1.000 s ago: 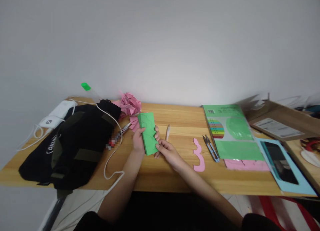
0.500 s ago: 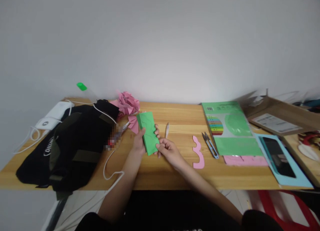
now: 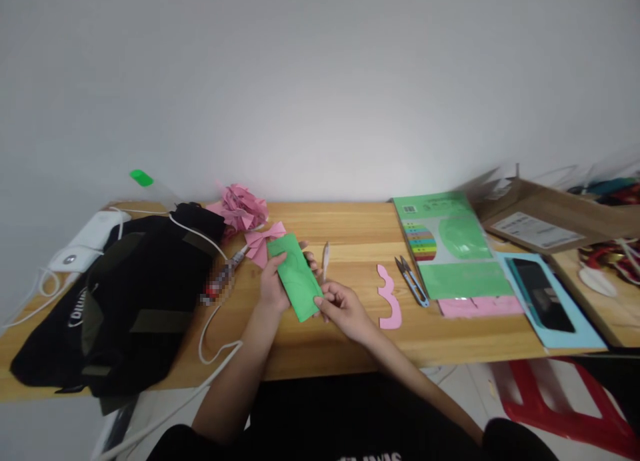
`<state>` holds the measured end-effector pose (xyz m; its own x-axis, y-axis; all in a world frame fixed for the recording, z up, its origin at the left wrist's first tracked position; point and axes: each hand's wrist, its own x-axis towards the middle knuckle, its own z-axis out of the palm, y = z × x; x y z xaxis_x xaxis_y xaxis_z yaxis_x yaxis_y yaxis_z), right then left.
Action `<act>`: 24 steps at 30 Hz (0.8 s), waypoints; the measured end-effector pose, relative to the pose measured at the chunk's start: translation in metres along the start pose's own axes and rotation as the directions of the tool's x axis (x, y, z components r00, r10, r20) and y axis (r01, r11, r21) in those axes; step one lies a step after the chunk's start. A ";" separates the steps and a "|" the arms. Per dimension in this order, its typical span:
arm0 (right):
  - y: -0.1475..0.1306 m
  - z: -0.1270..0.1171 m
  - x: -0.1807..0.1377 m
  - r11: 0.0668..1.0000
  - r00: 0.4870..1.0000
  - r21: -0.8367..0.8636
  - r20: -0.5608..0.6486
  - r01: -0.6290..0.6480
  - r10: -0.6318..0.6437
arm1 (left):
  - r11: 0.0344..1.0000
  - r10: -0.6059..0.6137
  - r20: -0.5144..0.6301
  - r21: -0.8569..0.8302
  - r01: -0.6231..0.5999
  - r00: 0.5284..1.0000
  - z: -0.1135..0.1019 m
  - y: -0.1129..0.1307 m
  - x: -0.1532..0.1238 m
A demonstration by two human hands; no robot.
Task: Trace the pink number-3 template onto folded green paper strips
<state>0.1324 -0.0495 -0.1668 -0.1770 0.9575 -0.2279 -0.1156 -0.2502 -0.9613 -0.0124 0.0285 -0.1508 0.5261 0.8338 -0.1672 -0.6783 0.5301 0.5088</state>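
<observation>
A folded strip of green paper (image 3: 296,278) with faint curved lines drawn on it is held above the table. My left hand (image 3: 274,282) wraps around it, thumb on the face and fingertips showing past the far edge. At the lower right corner, my right hand (image 3: 342,308) pinches the paper between thumb and forefinger. Just beyond the hands lies a pale pen-like tool (image 3: 326,261). A wavy pink paper cutout (image 3: 389,300) rests right of my right hand, and beside it are blue-handled thread snips (image 3: 413,282).
Left are a black bag (image 3: 145,301), a white device with cables (image 3: 85,241) and crumpled pink paper scraps (image 3: 243,208). On the right sit a green paper pack (image 3: 450,248), a phone (image 3: 543,294) on light blue paper and a cardboard box (image 3: 540,214).
The green paper has turned slightly, its top leaning further left and its lower end shifting right. Both hands keep hold of it. The camera view has tilted a little.
</observation>
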 end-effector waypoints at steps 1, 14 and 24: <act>0.000 -0.002 -0.003 1.000 1.000 -0.015 -0.001 -0.005 0.005 | 1.000 -0.005 0.010 -0.003 0.005 1.000 0.000 0.000 0.000; 0.005 -0.006 -0.009 0.990 0.978 -0.081 0.163 -0.119 0.131 | 0.999 -0.020 0.123 -0.031 0.024 0.992 -0.004 -0.014 0.004; 0.018 -0.010 0.000 0.935 0.893 0.142 0.372 -0.326 0.255 | 0.989 -0.142 0.056 -0.029 0.144 0.988 -0.003 -0.030 0.007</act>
<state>0.1395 -0.0524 -0.1860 -0.5510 0.7373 -0.3908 -0.1894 -0.5665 -0.8020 0.0099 0.0188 -0.1694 0.6451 0.7400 -0.1905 -0.6100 0.6489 0.4549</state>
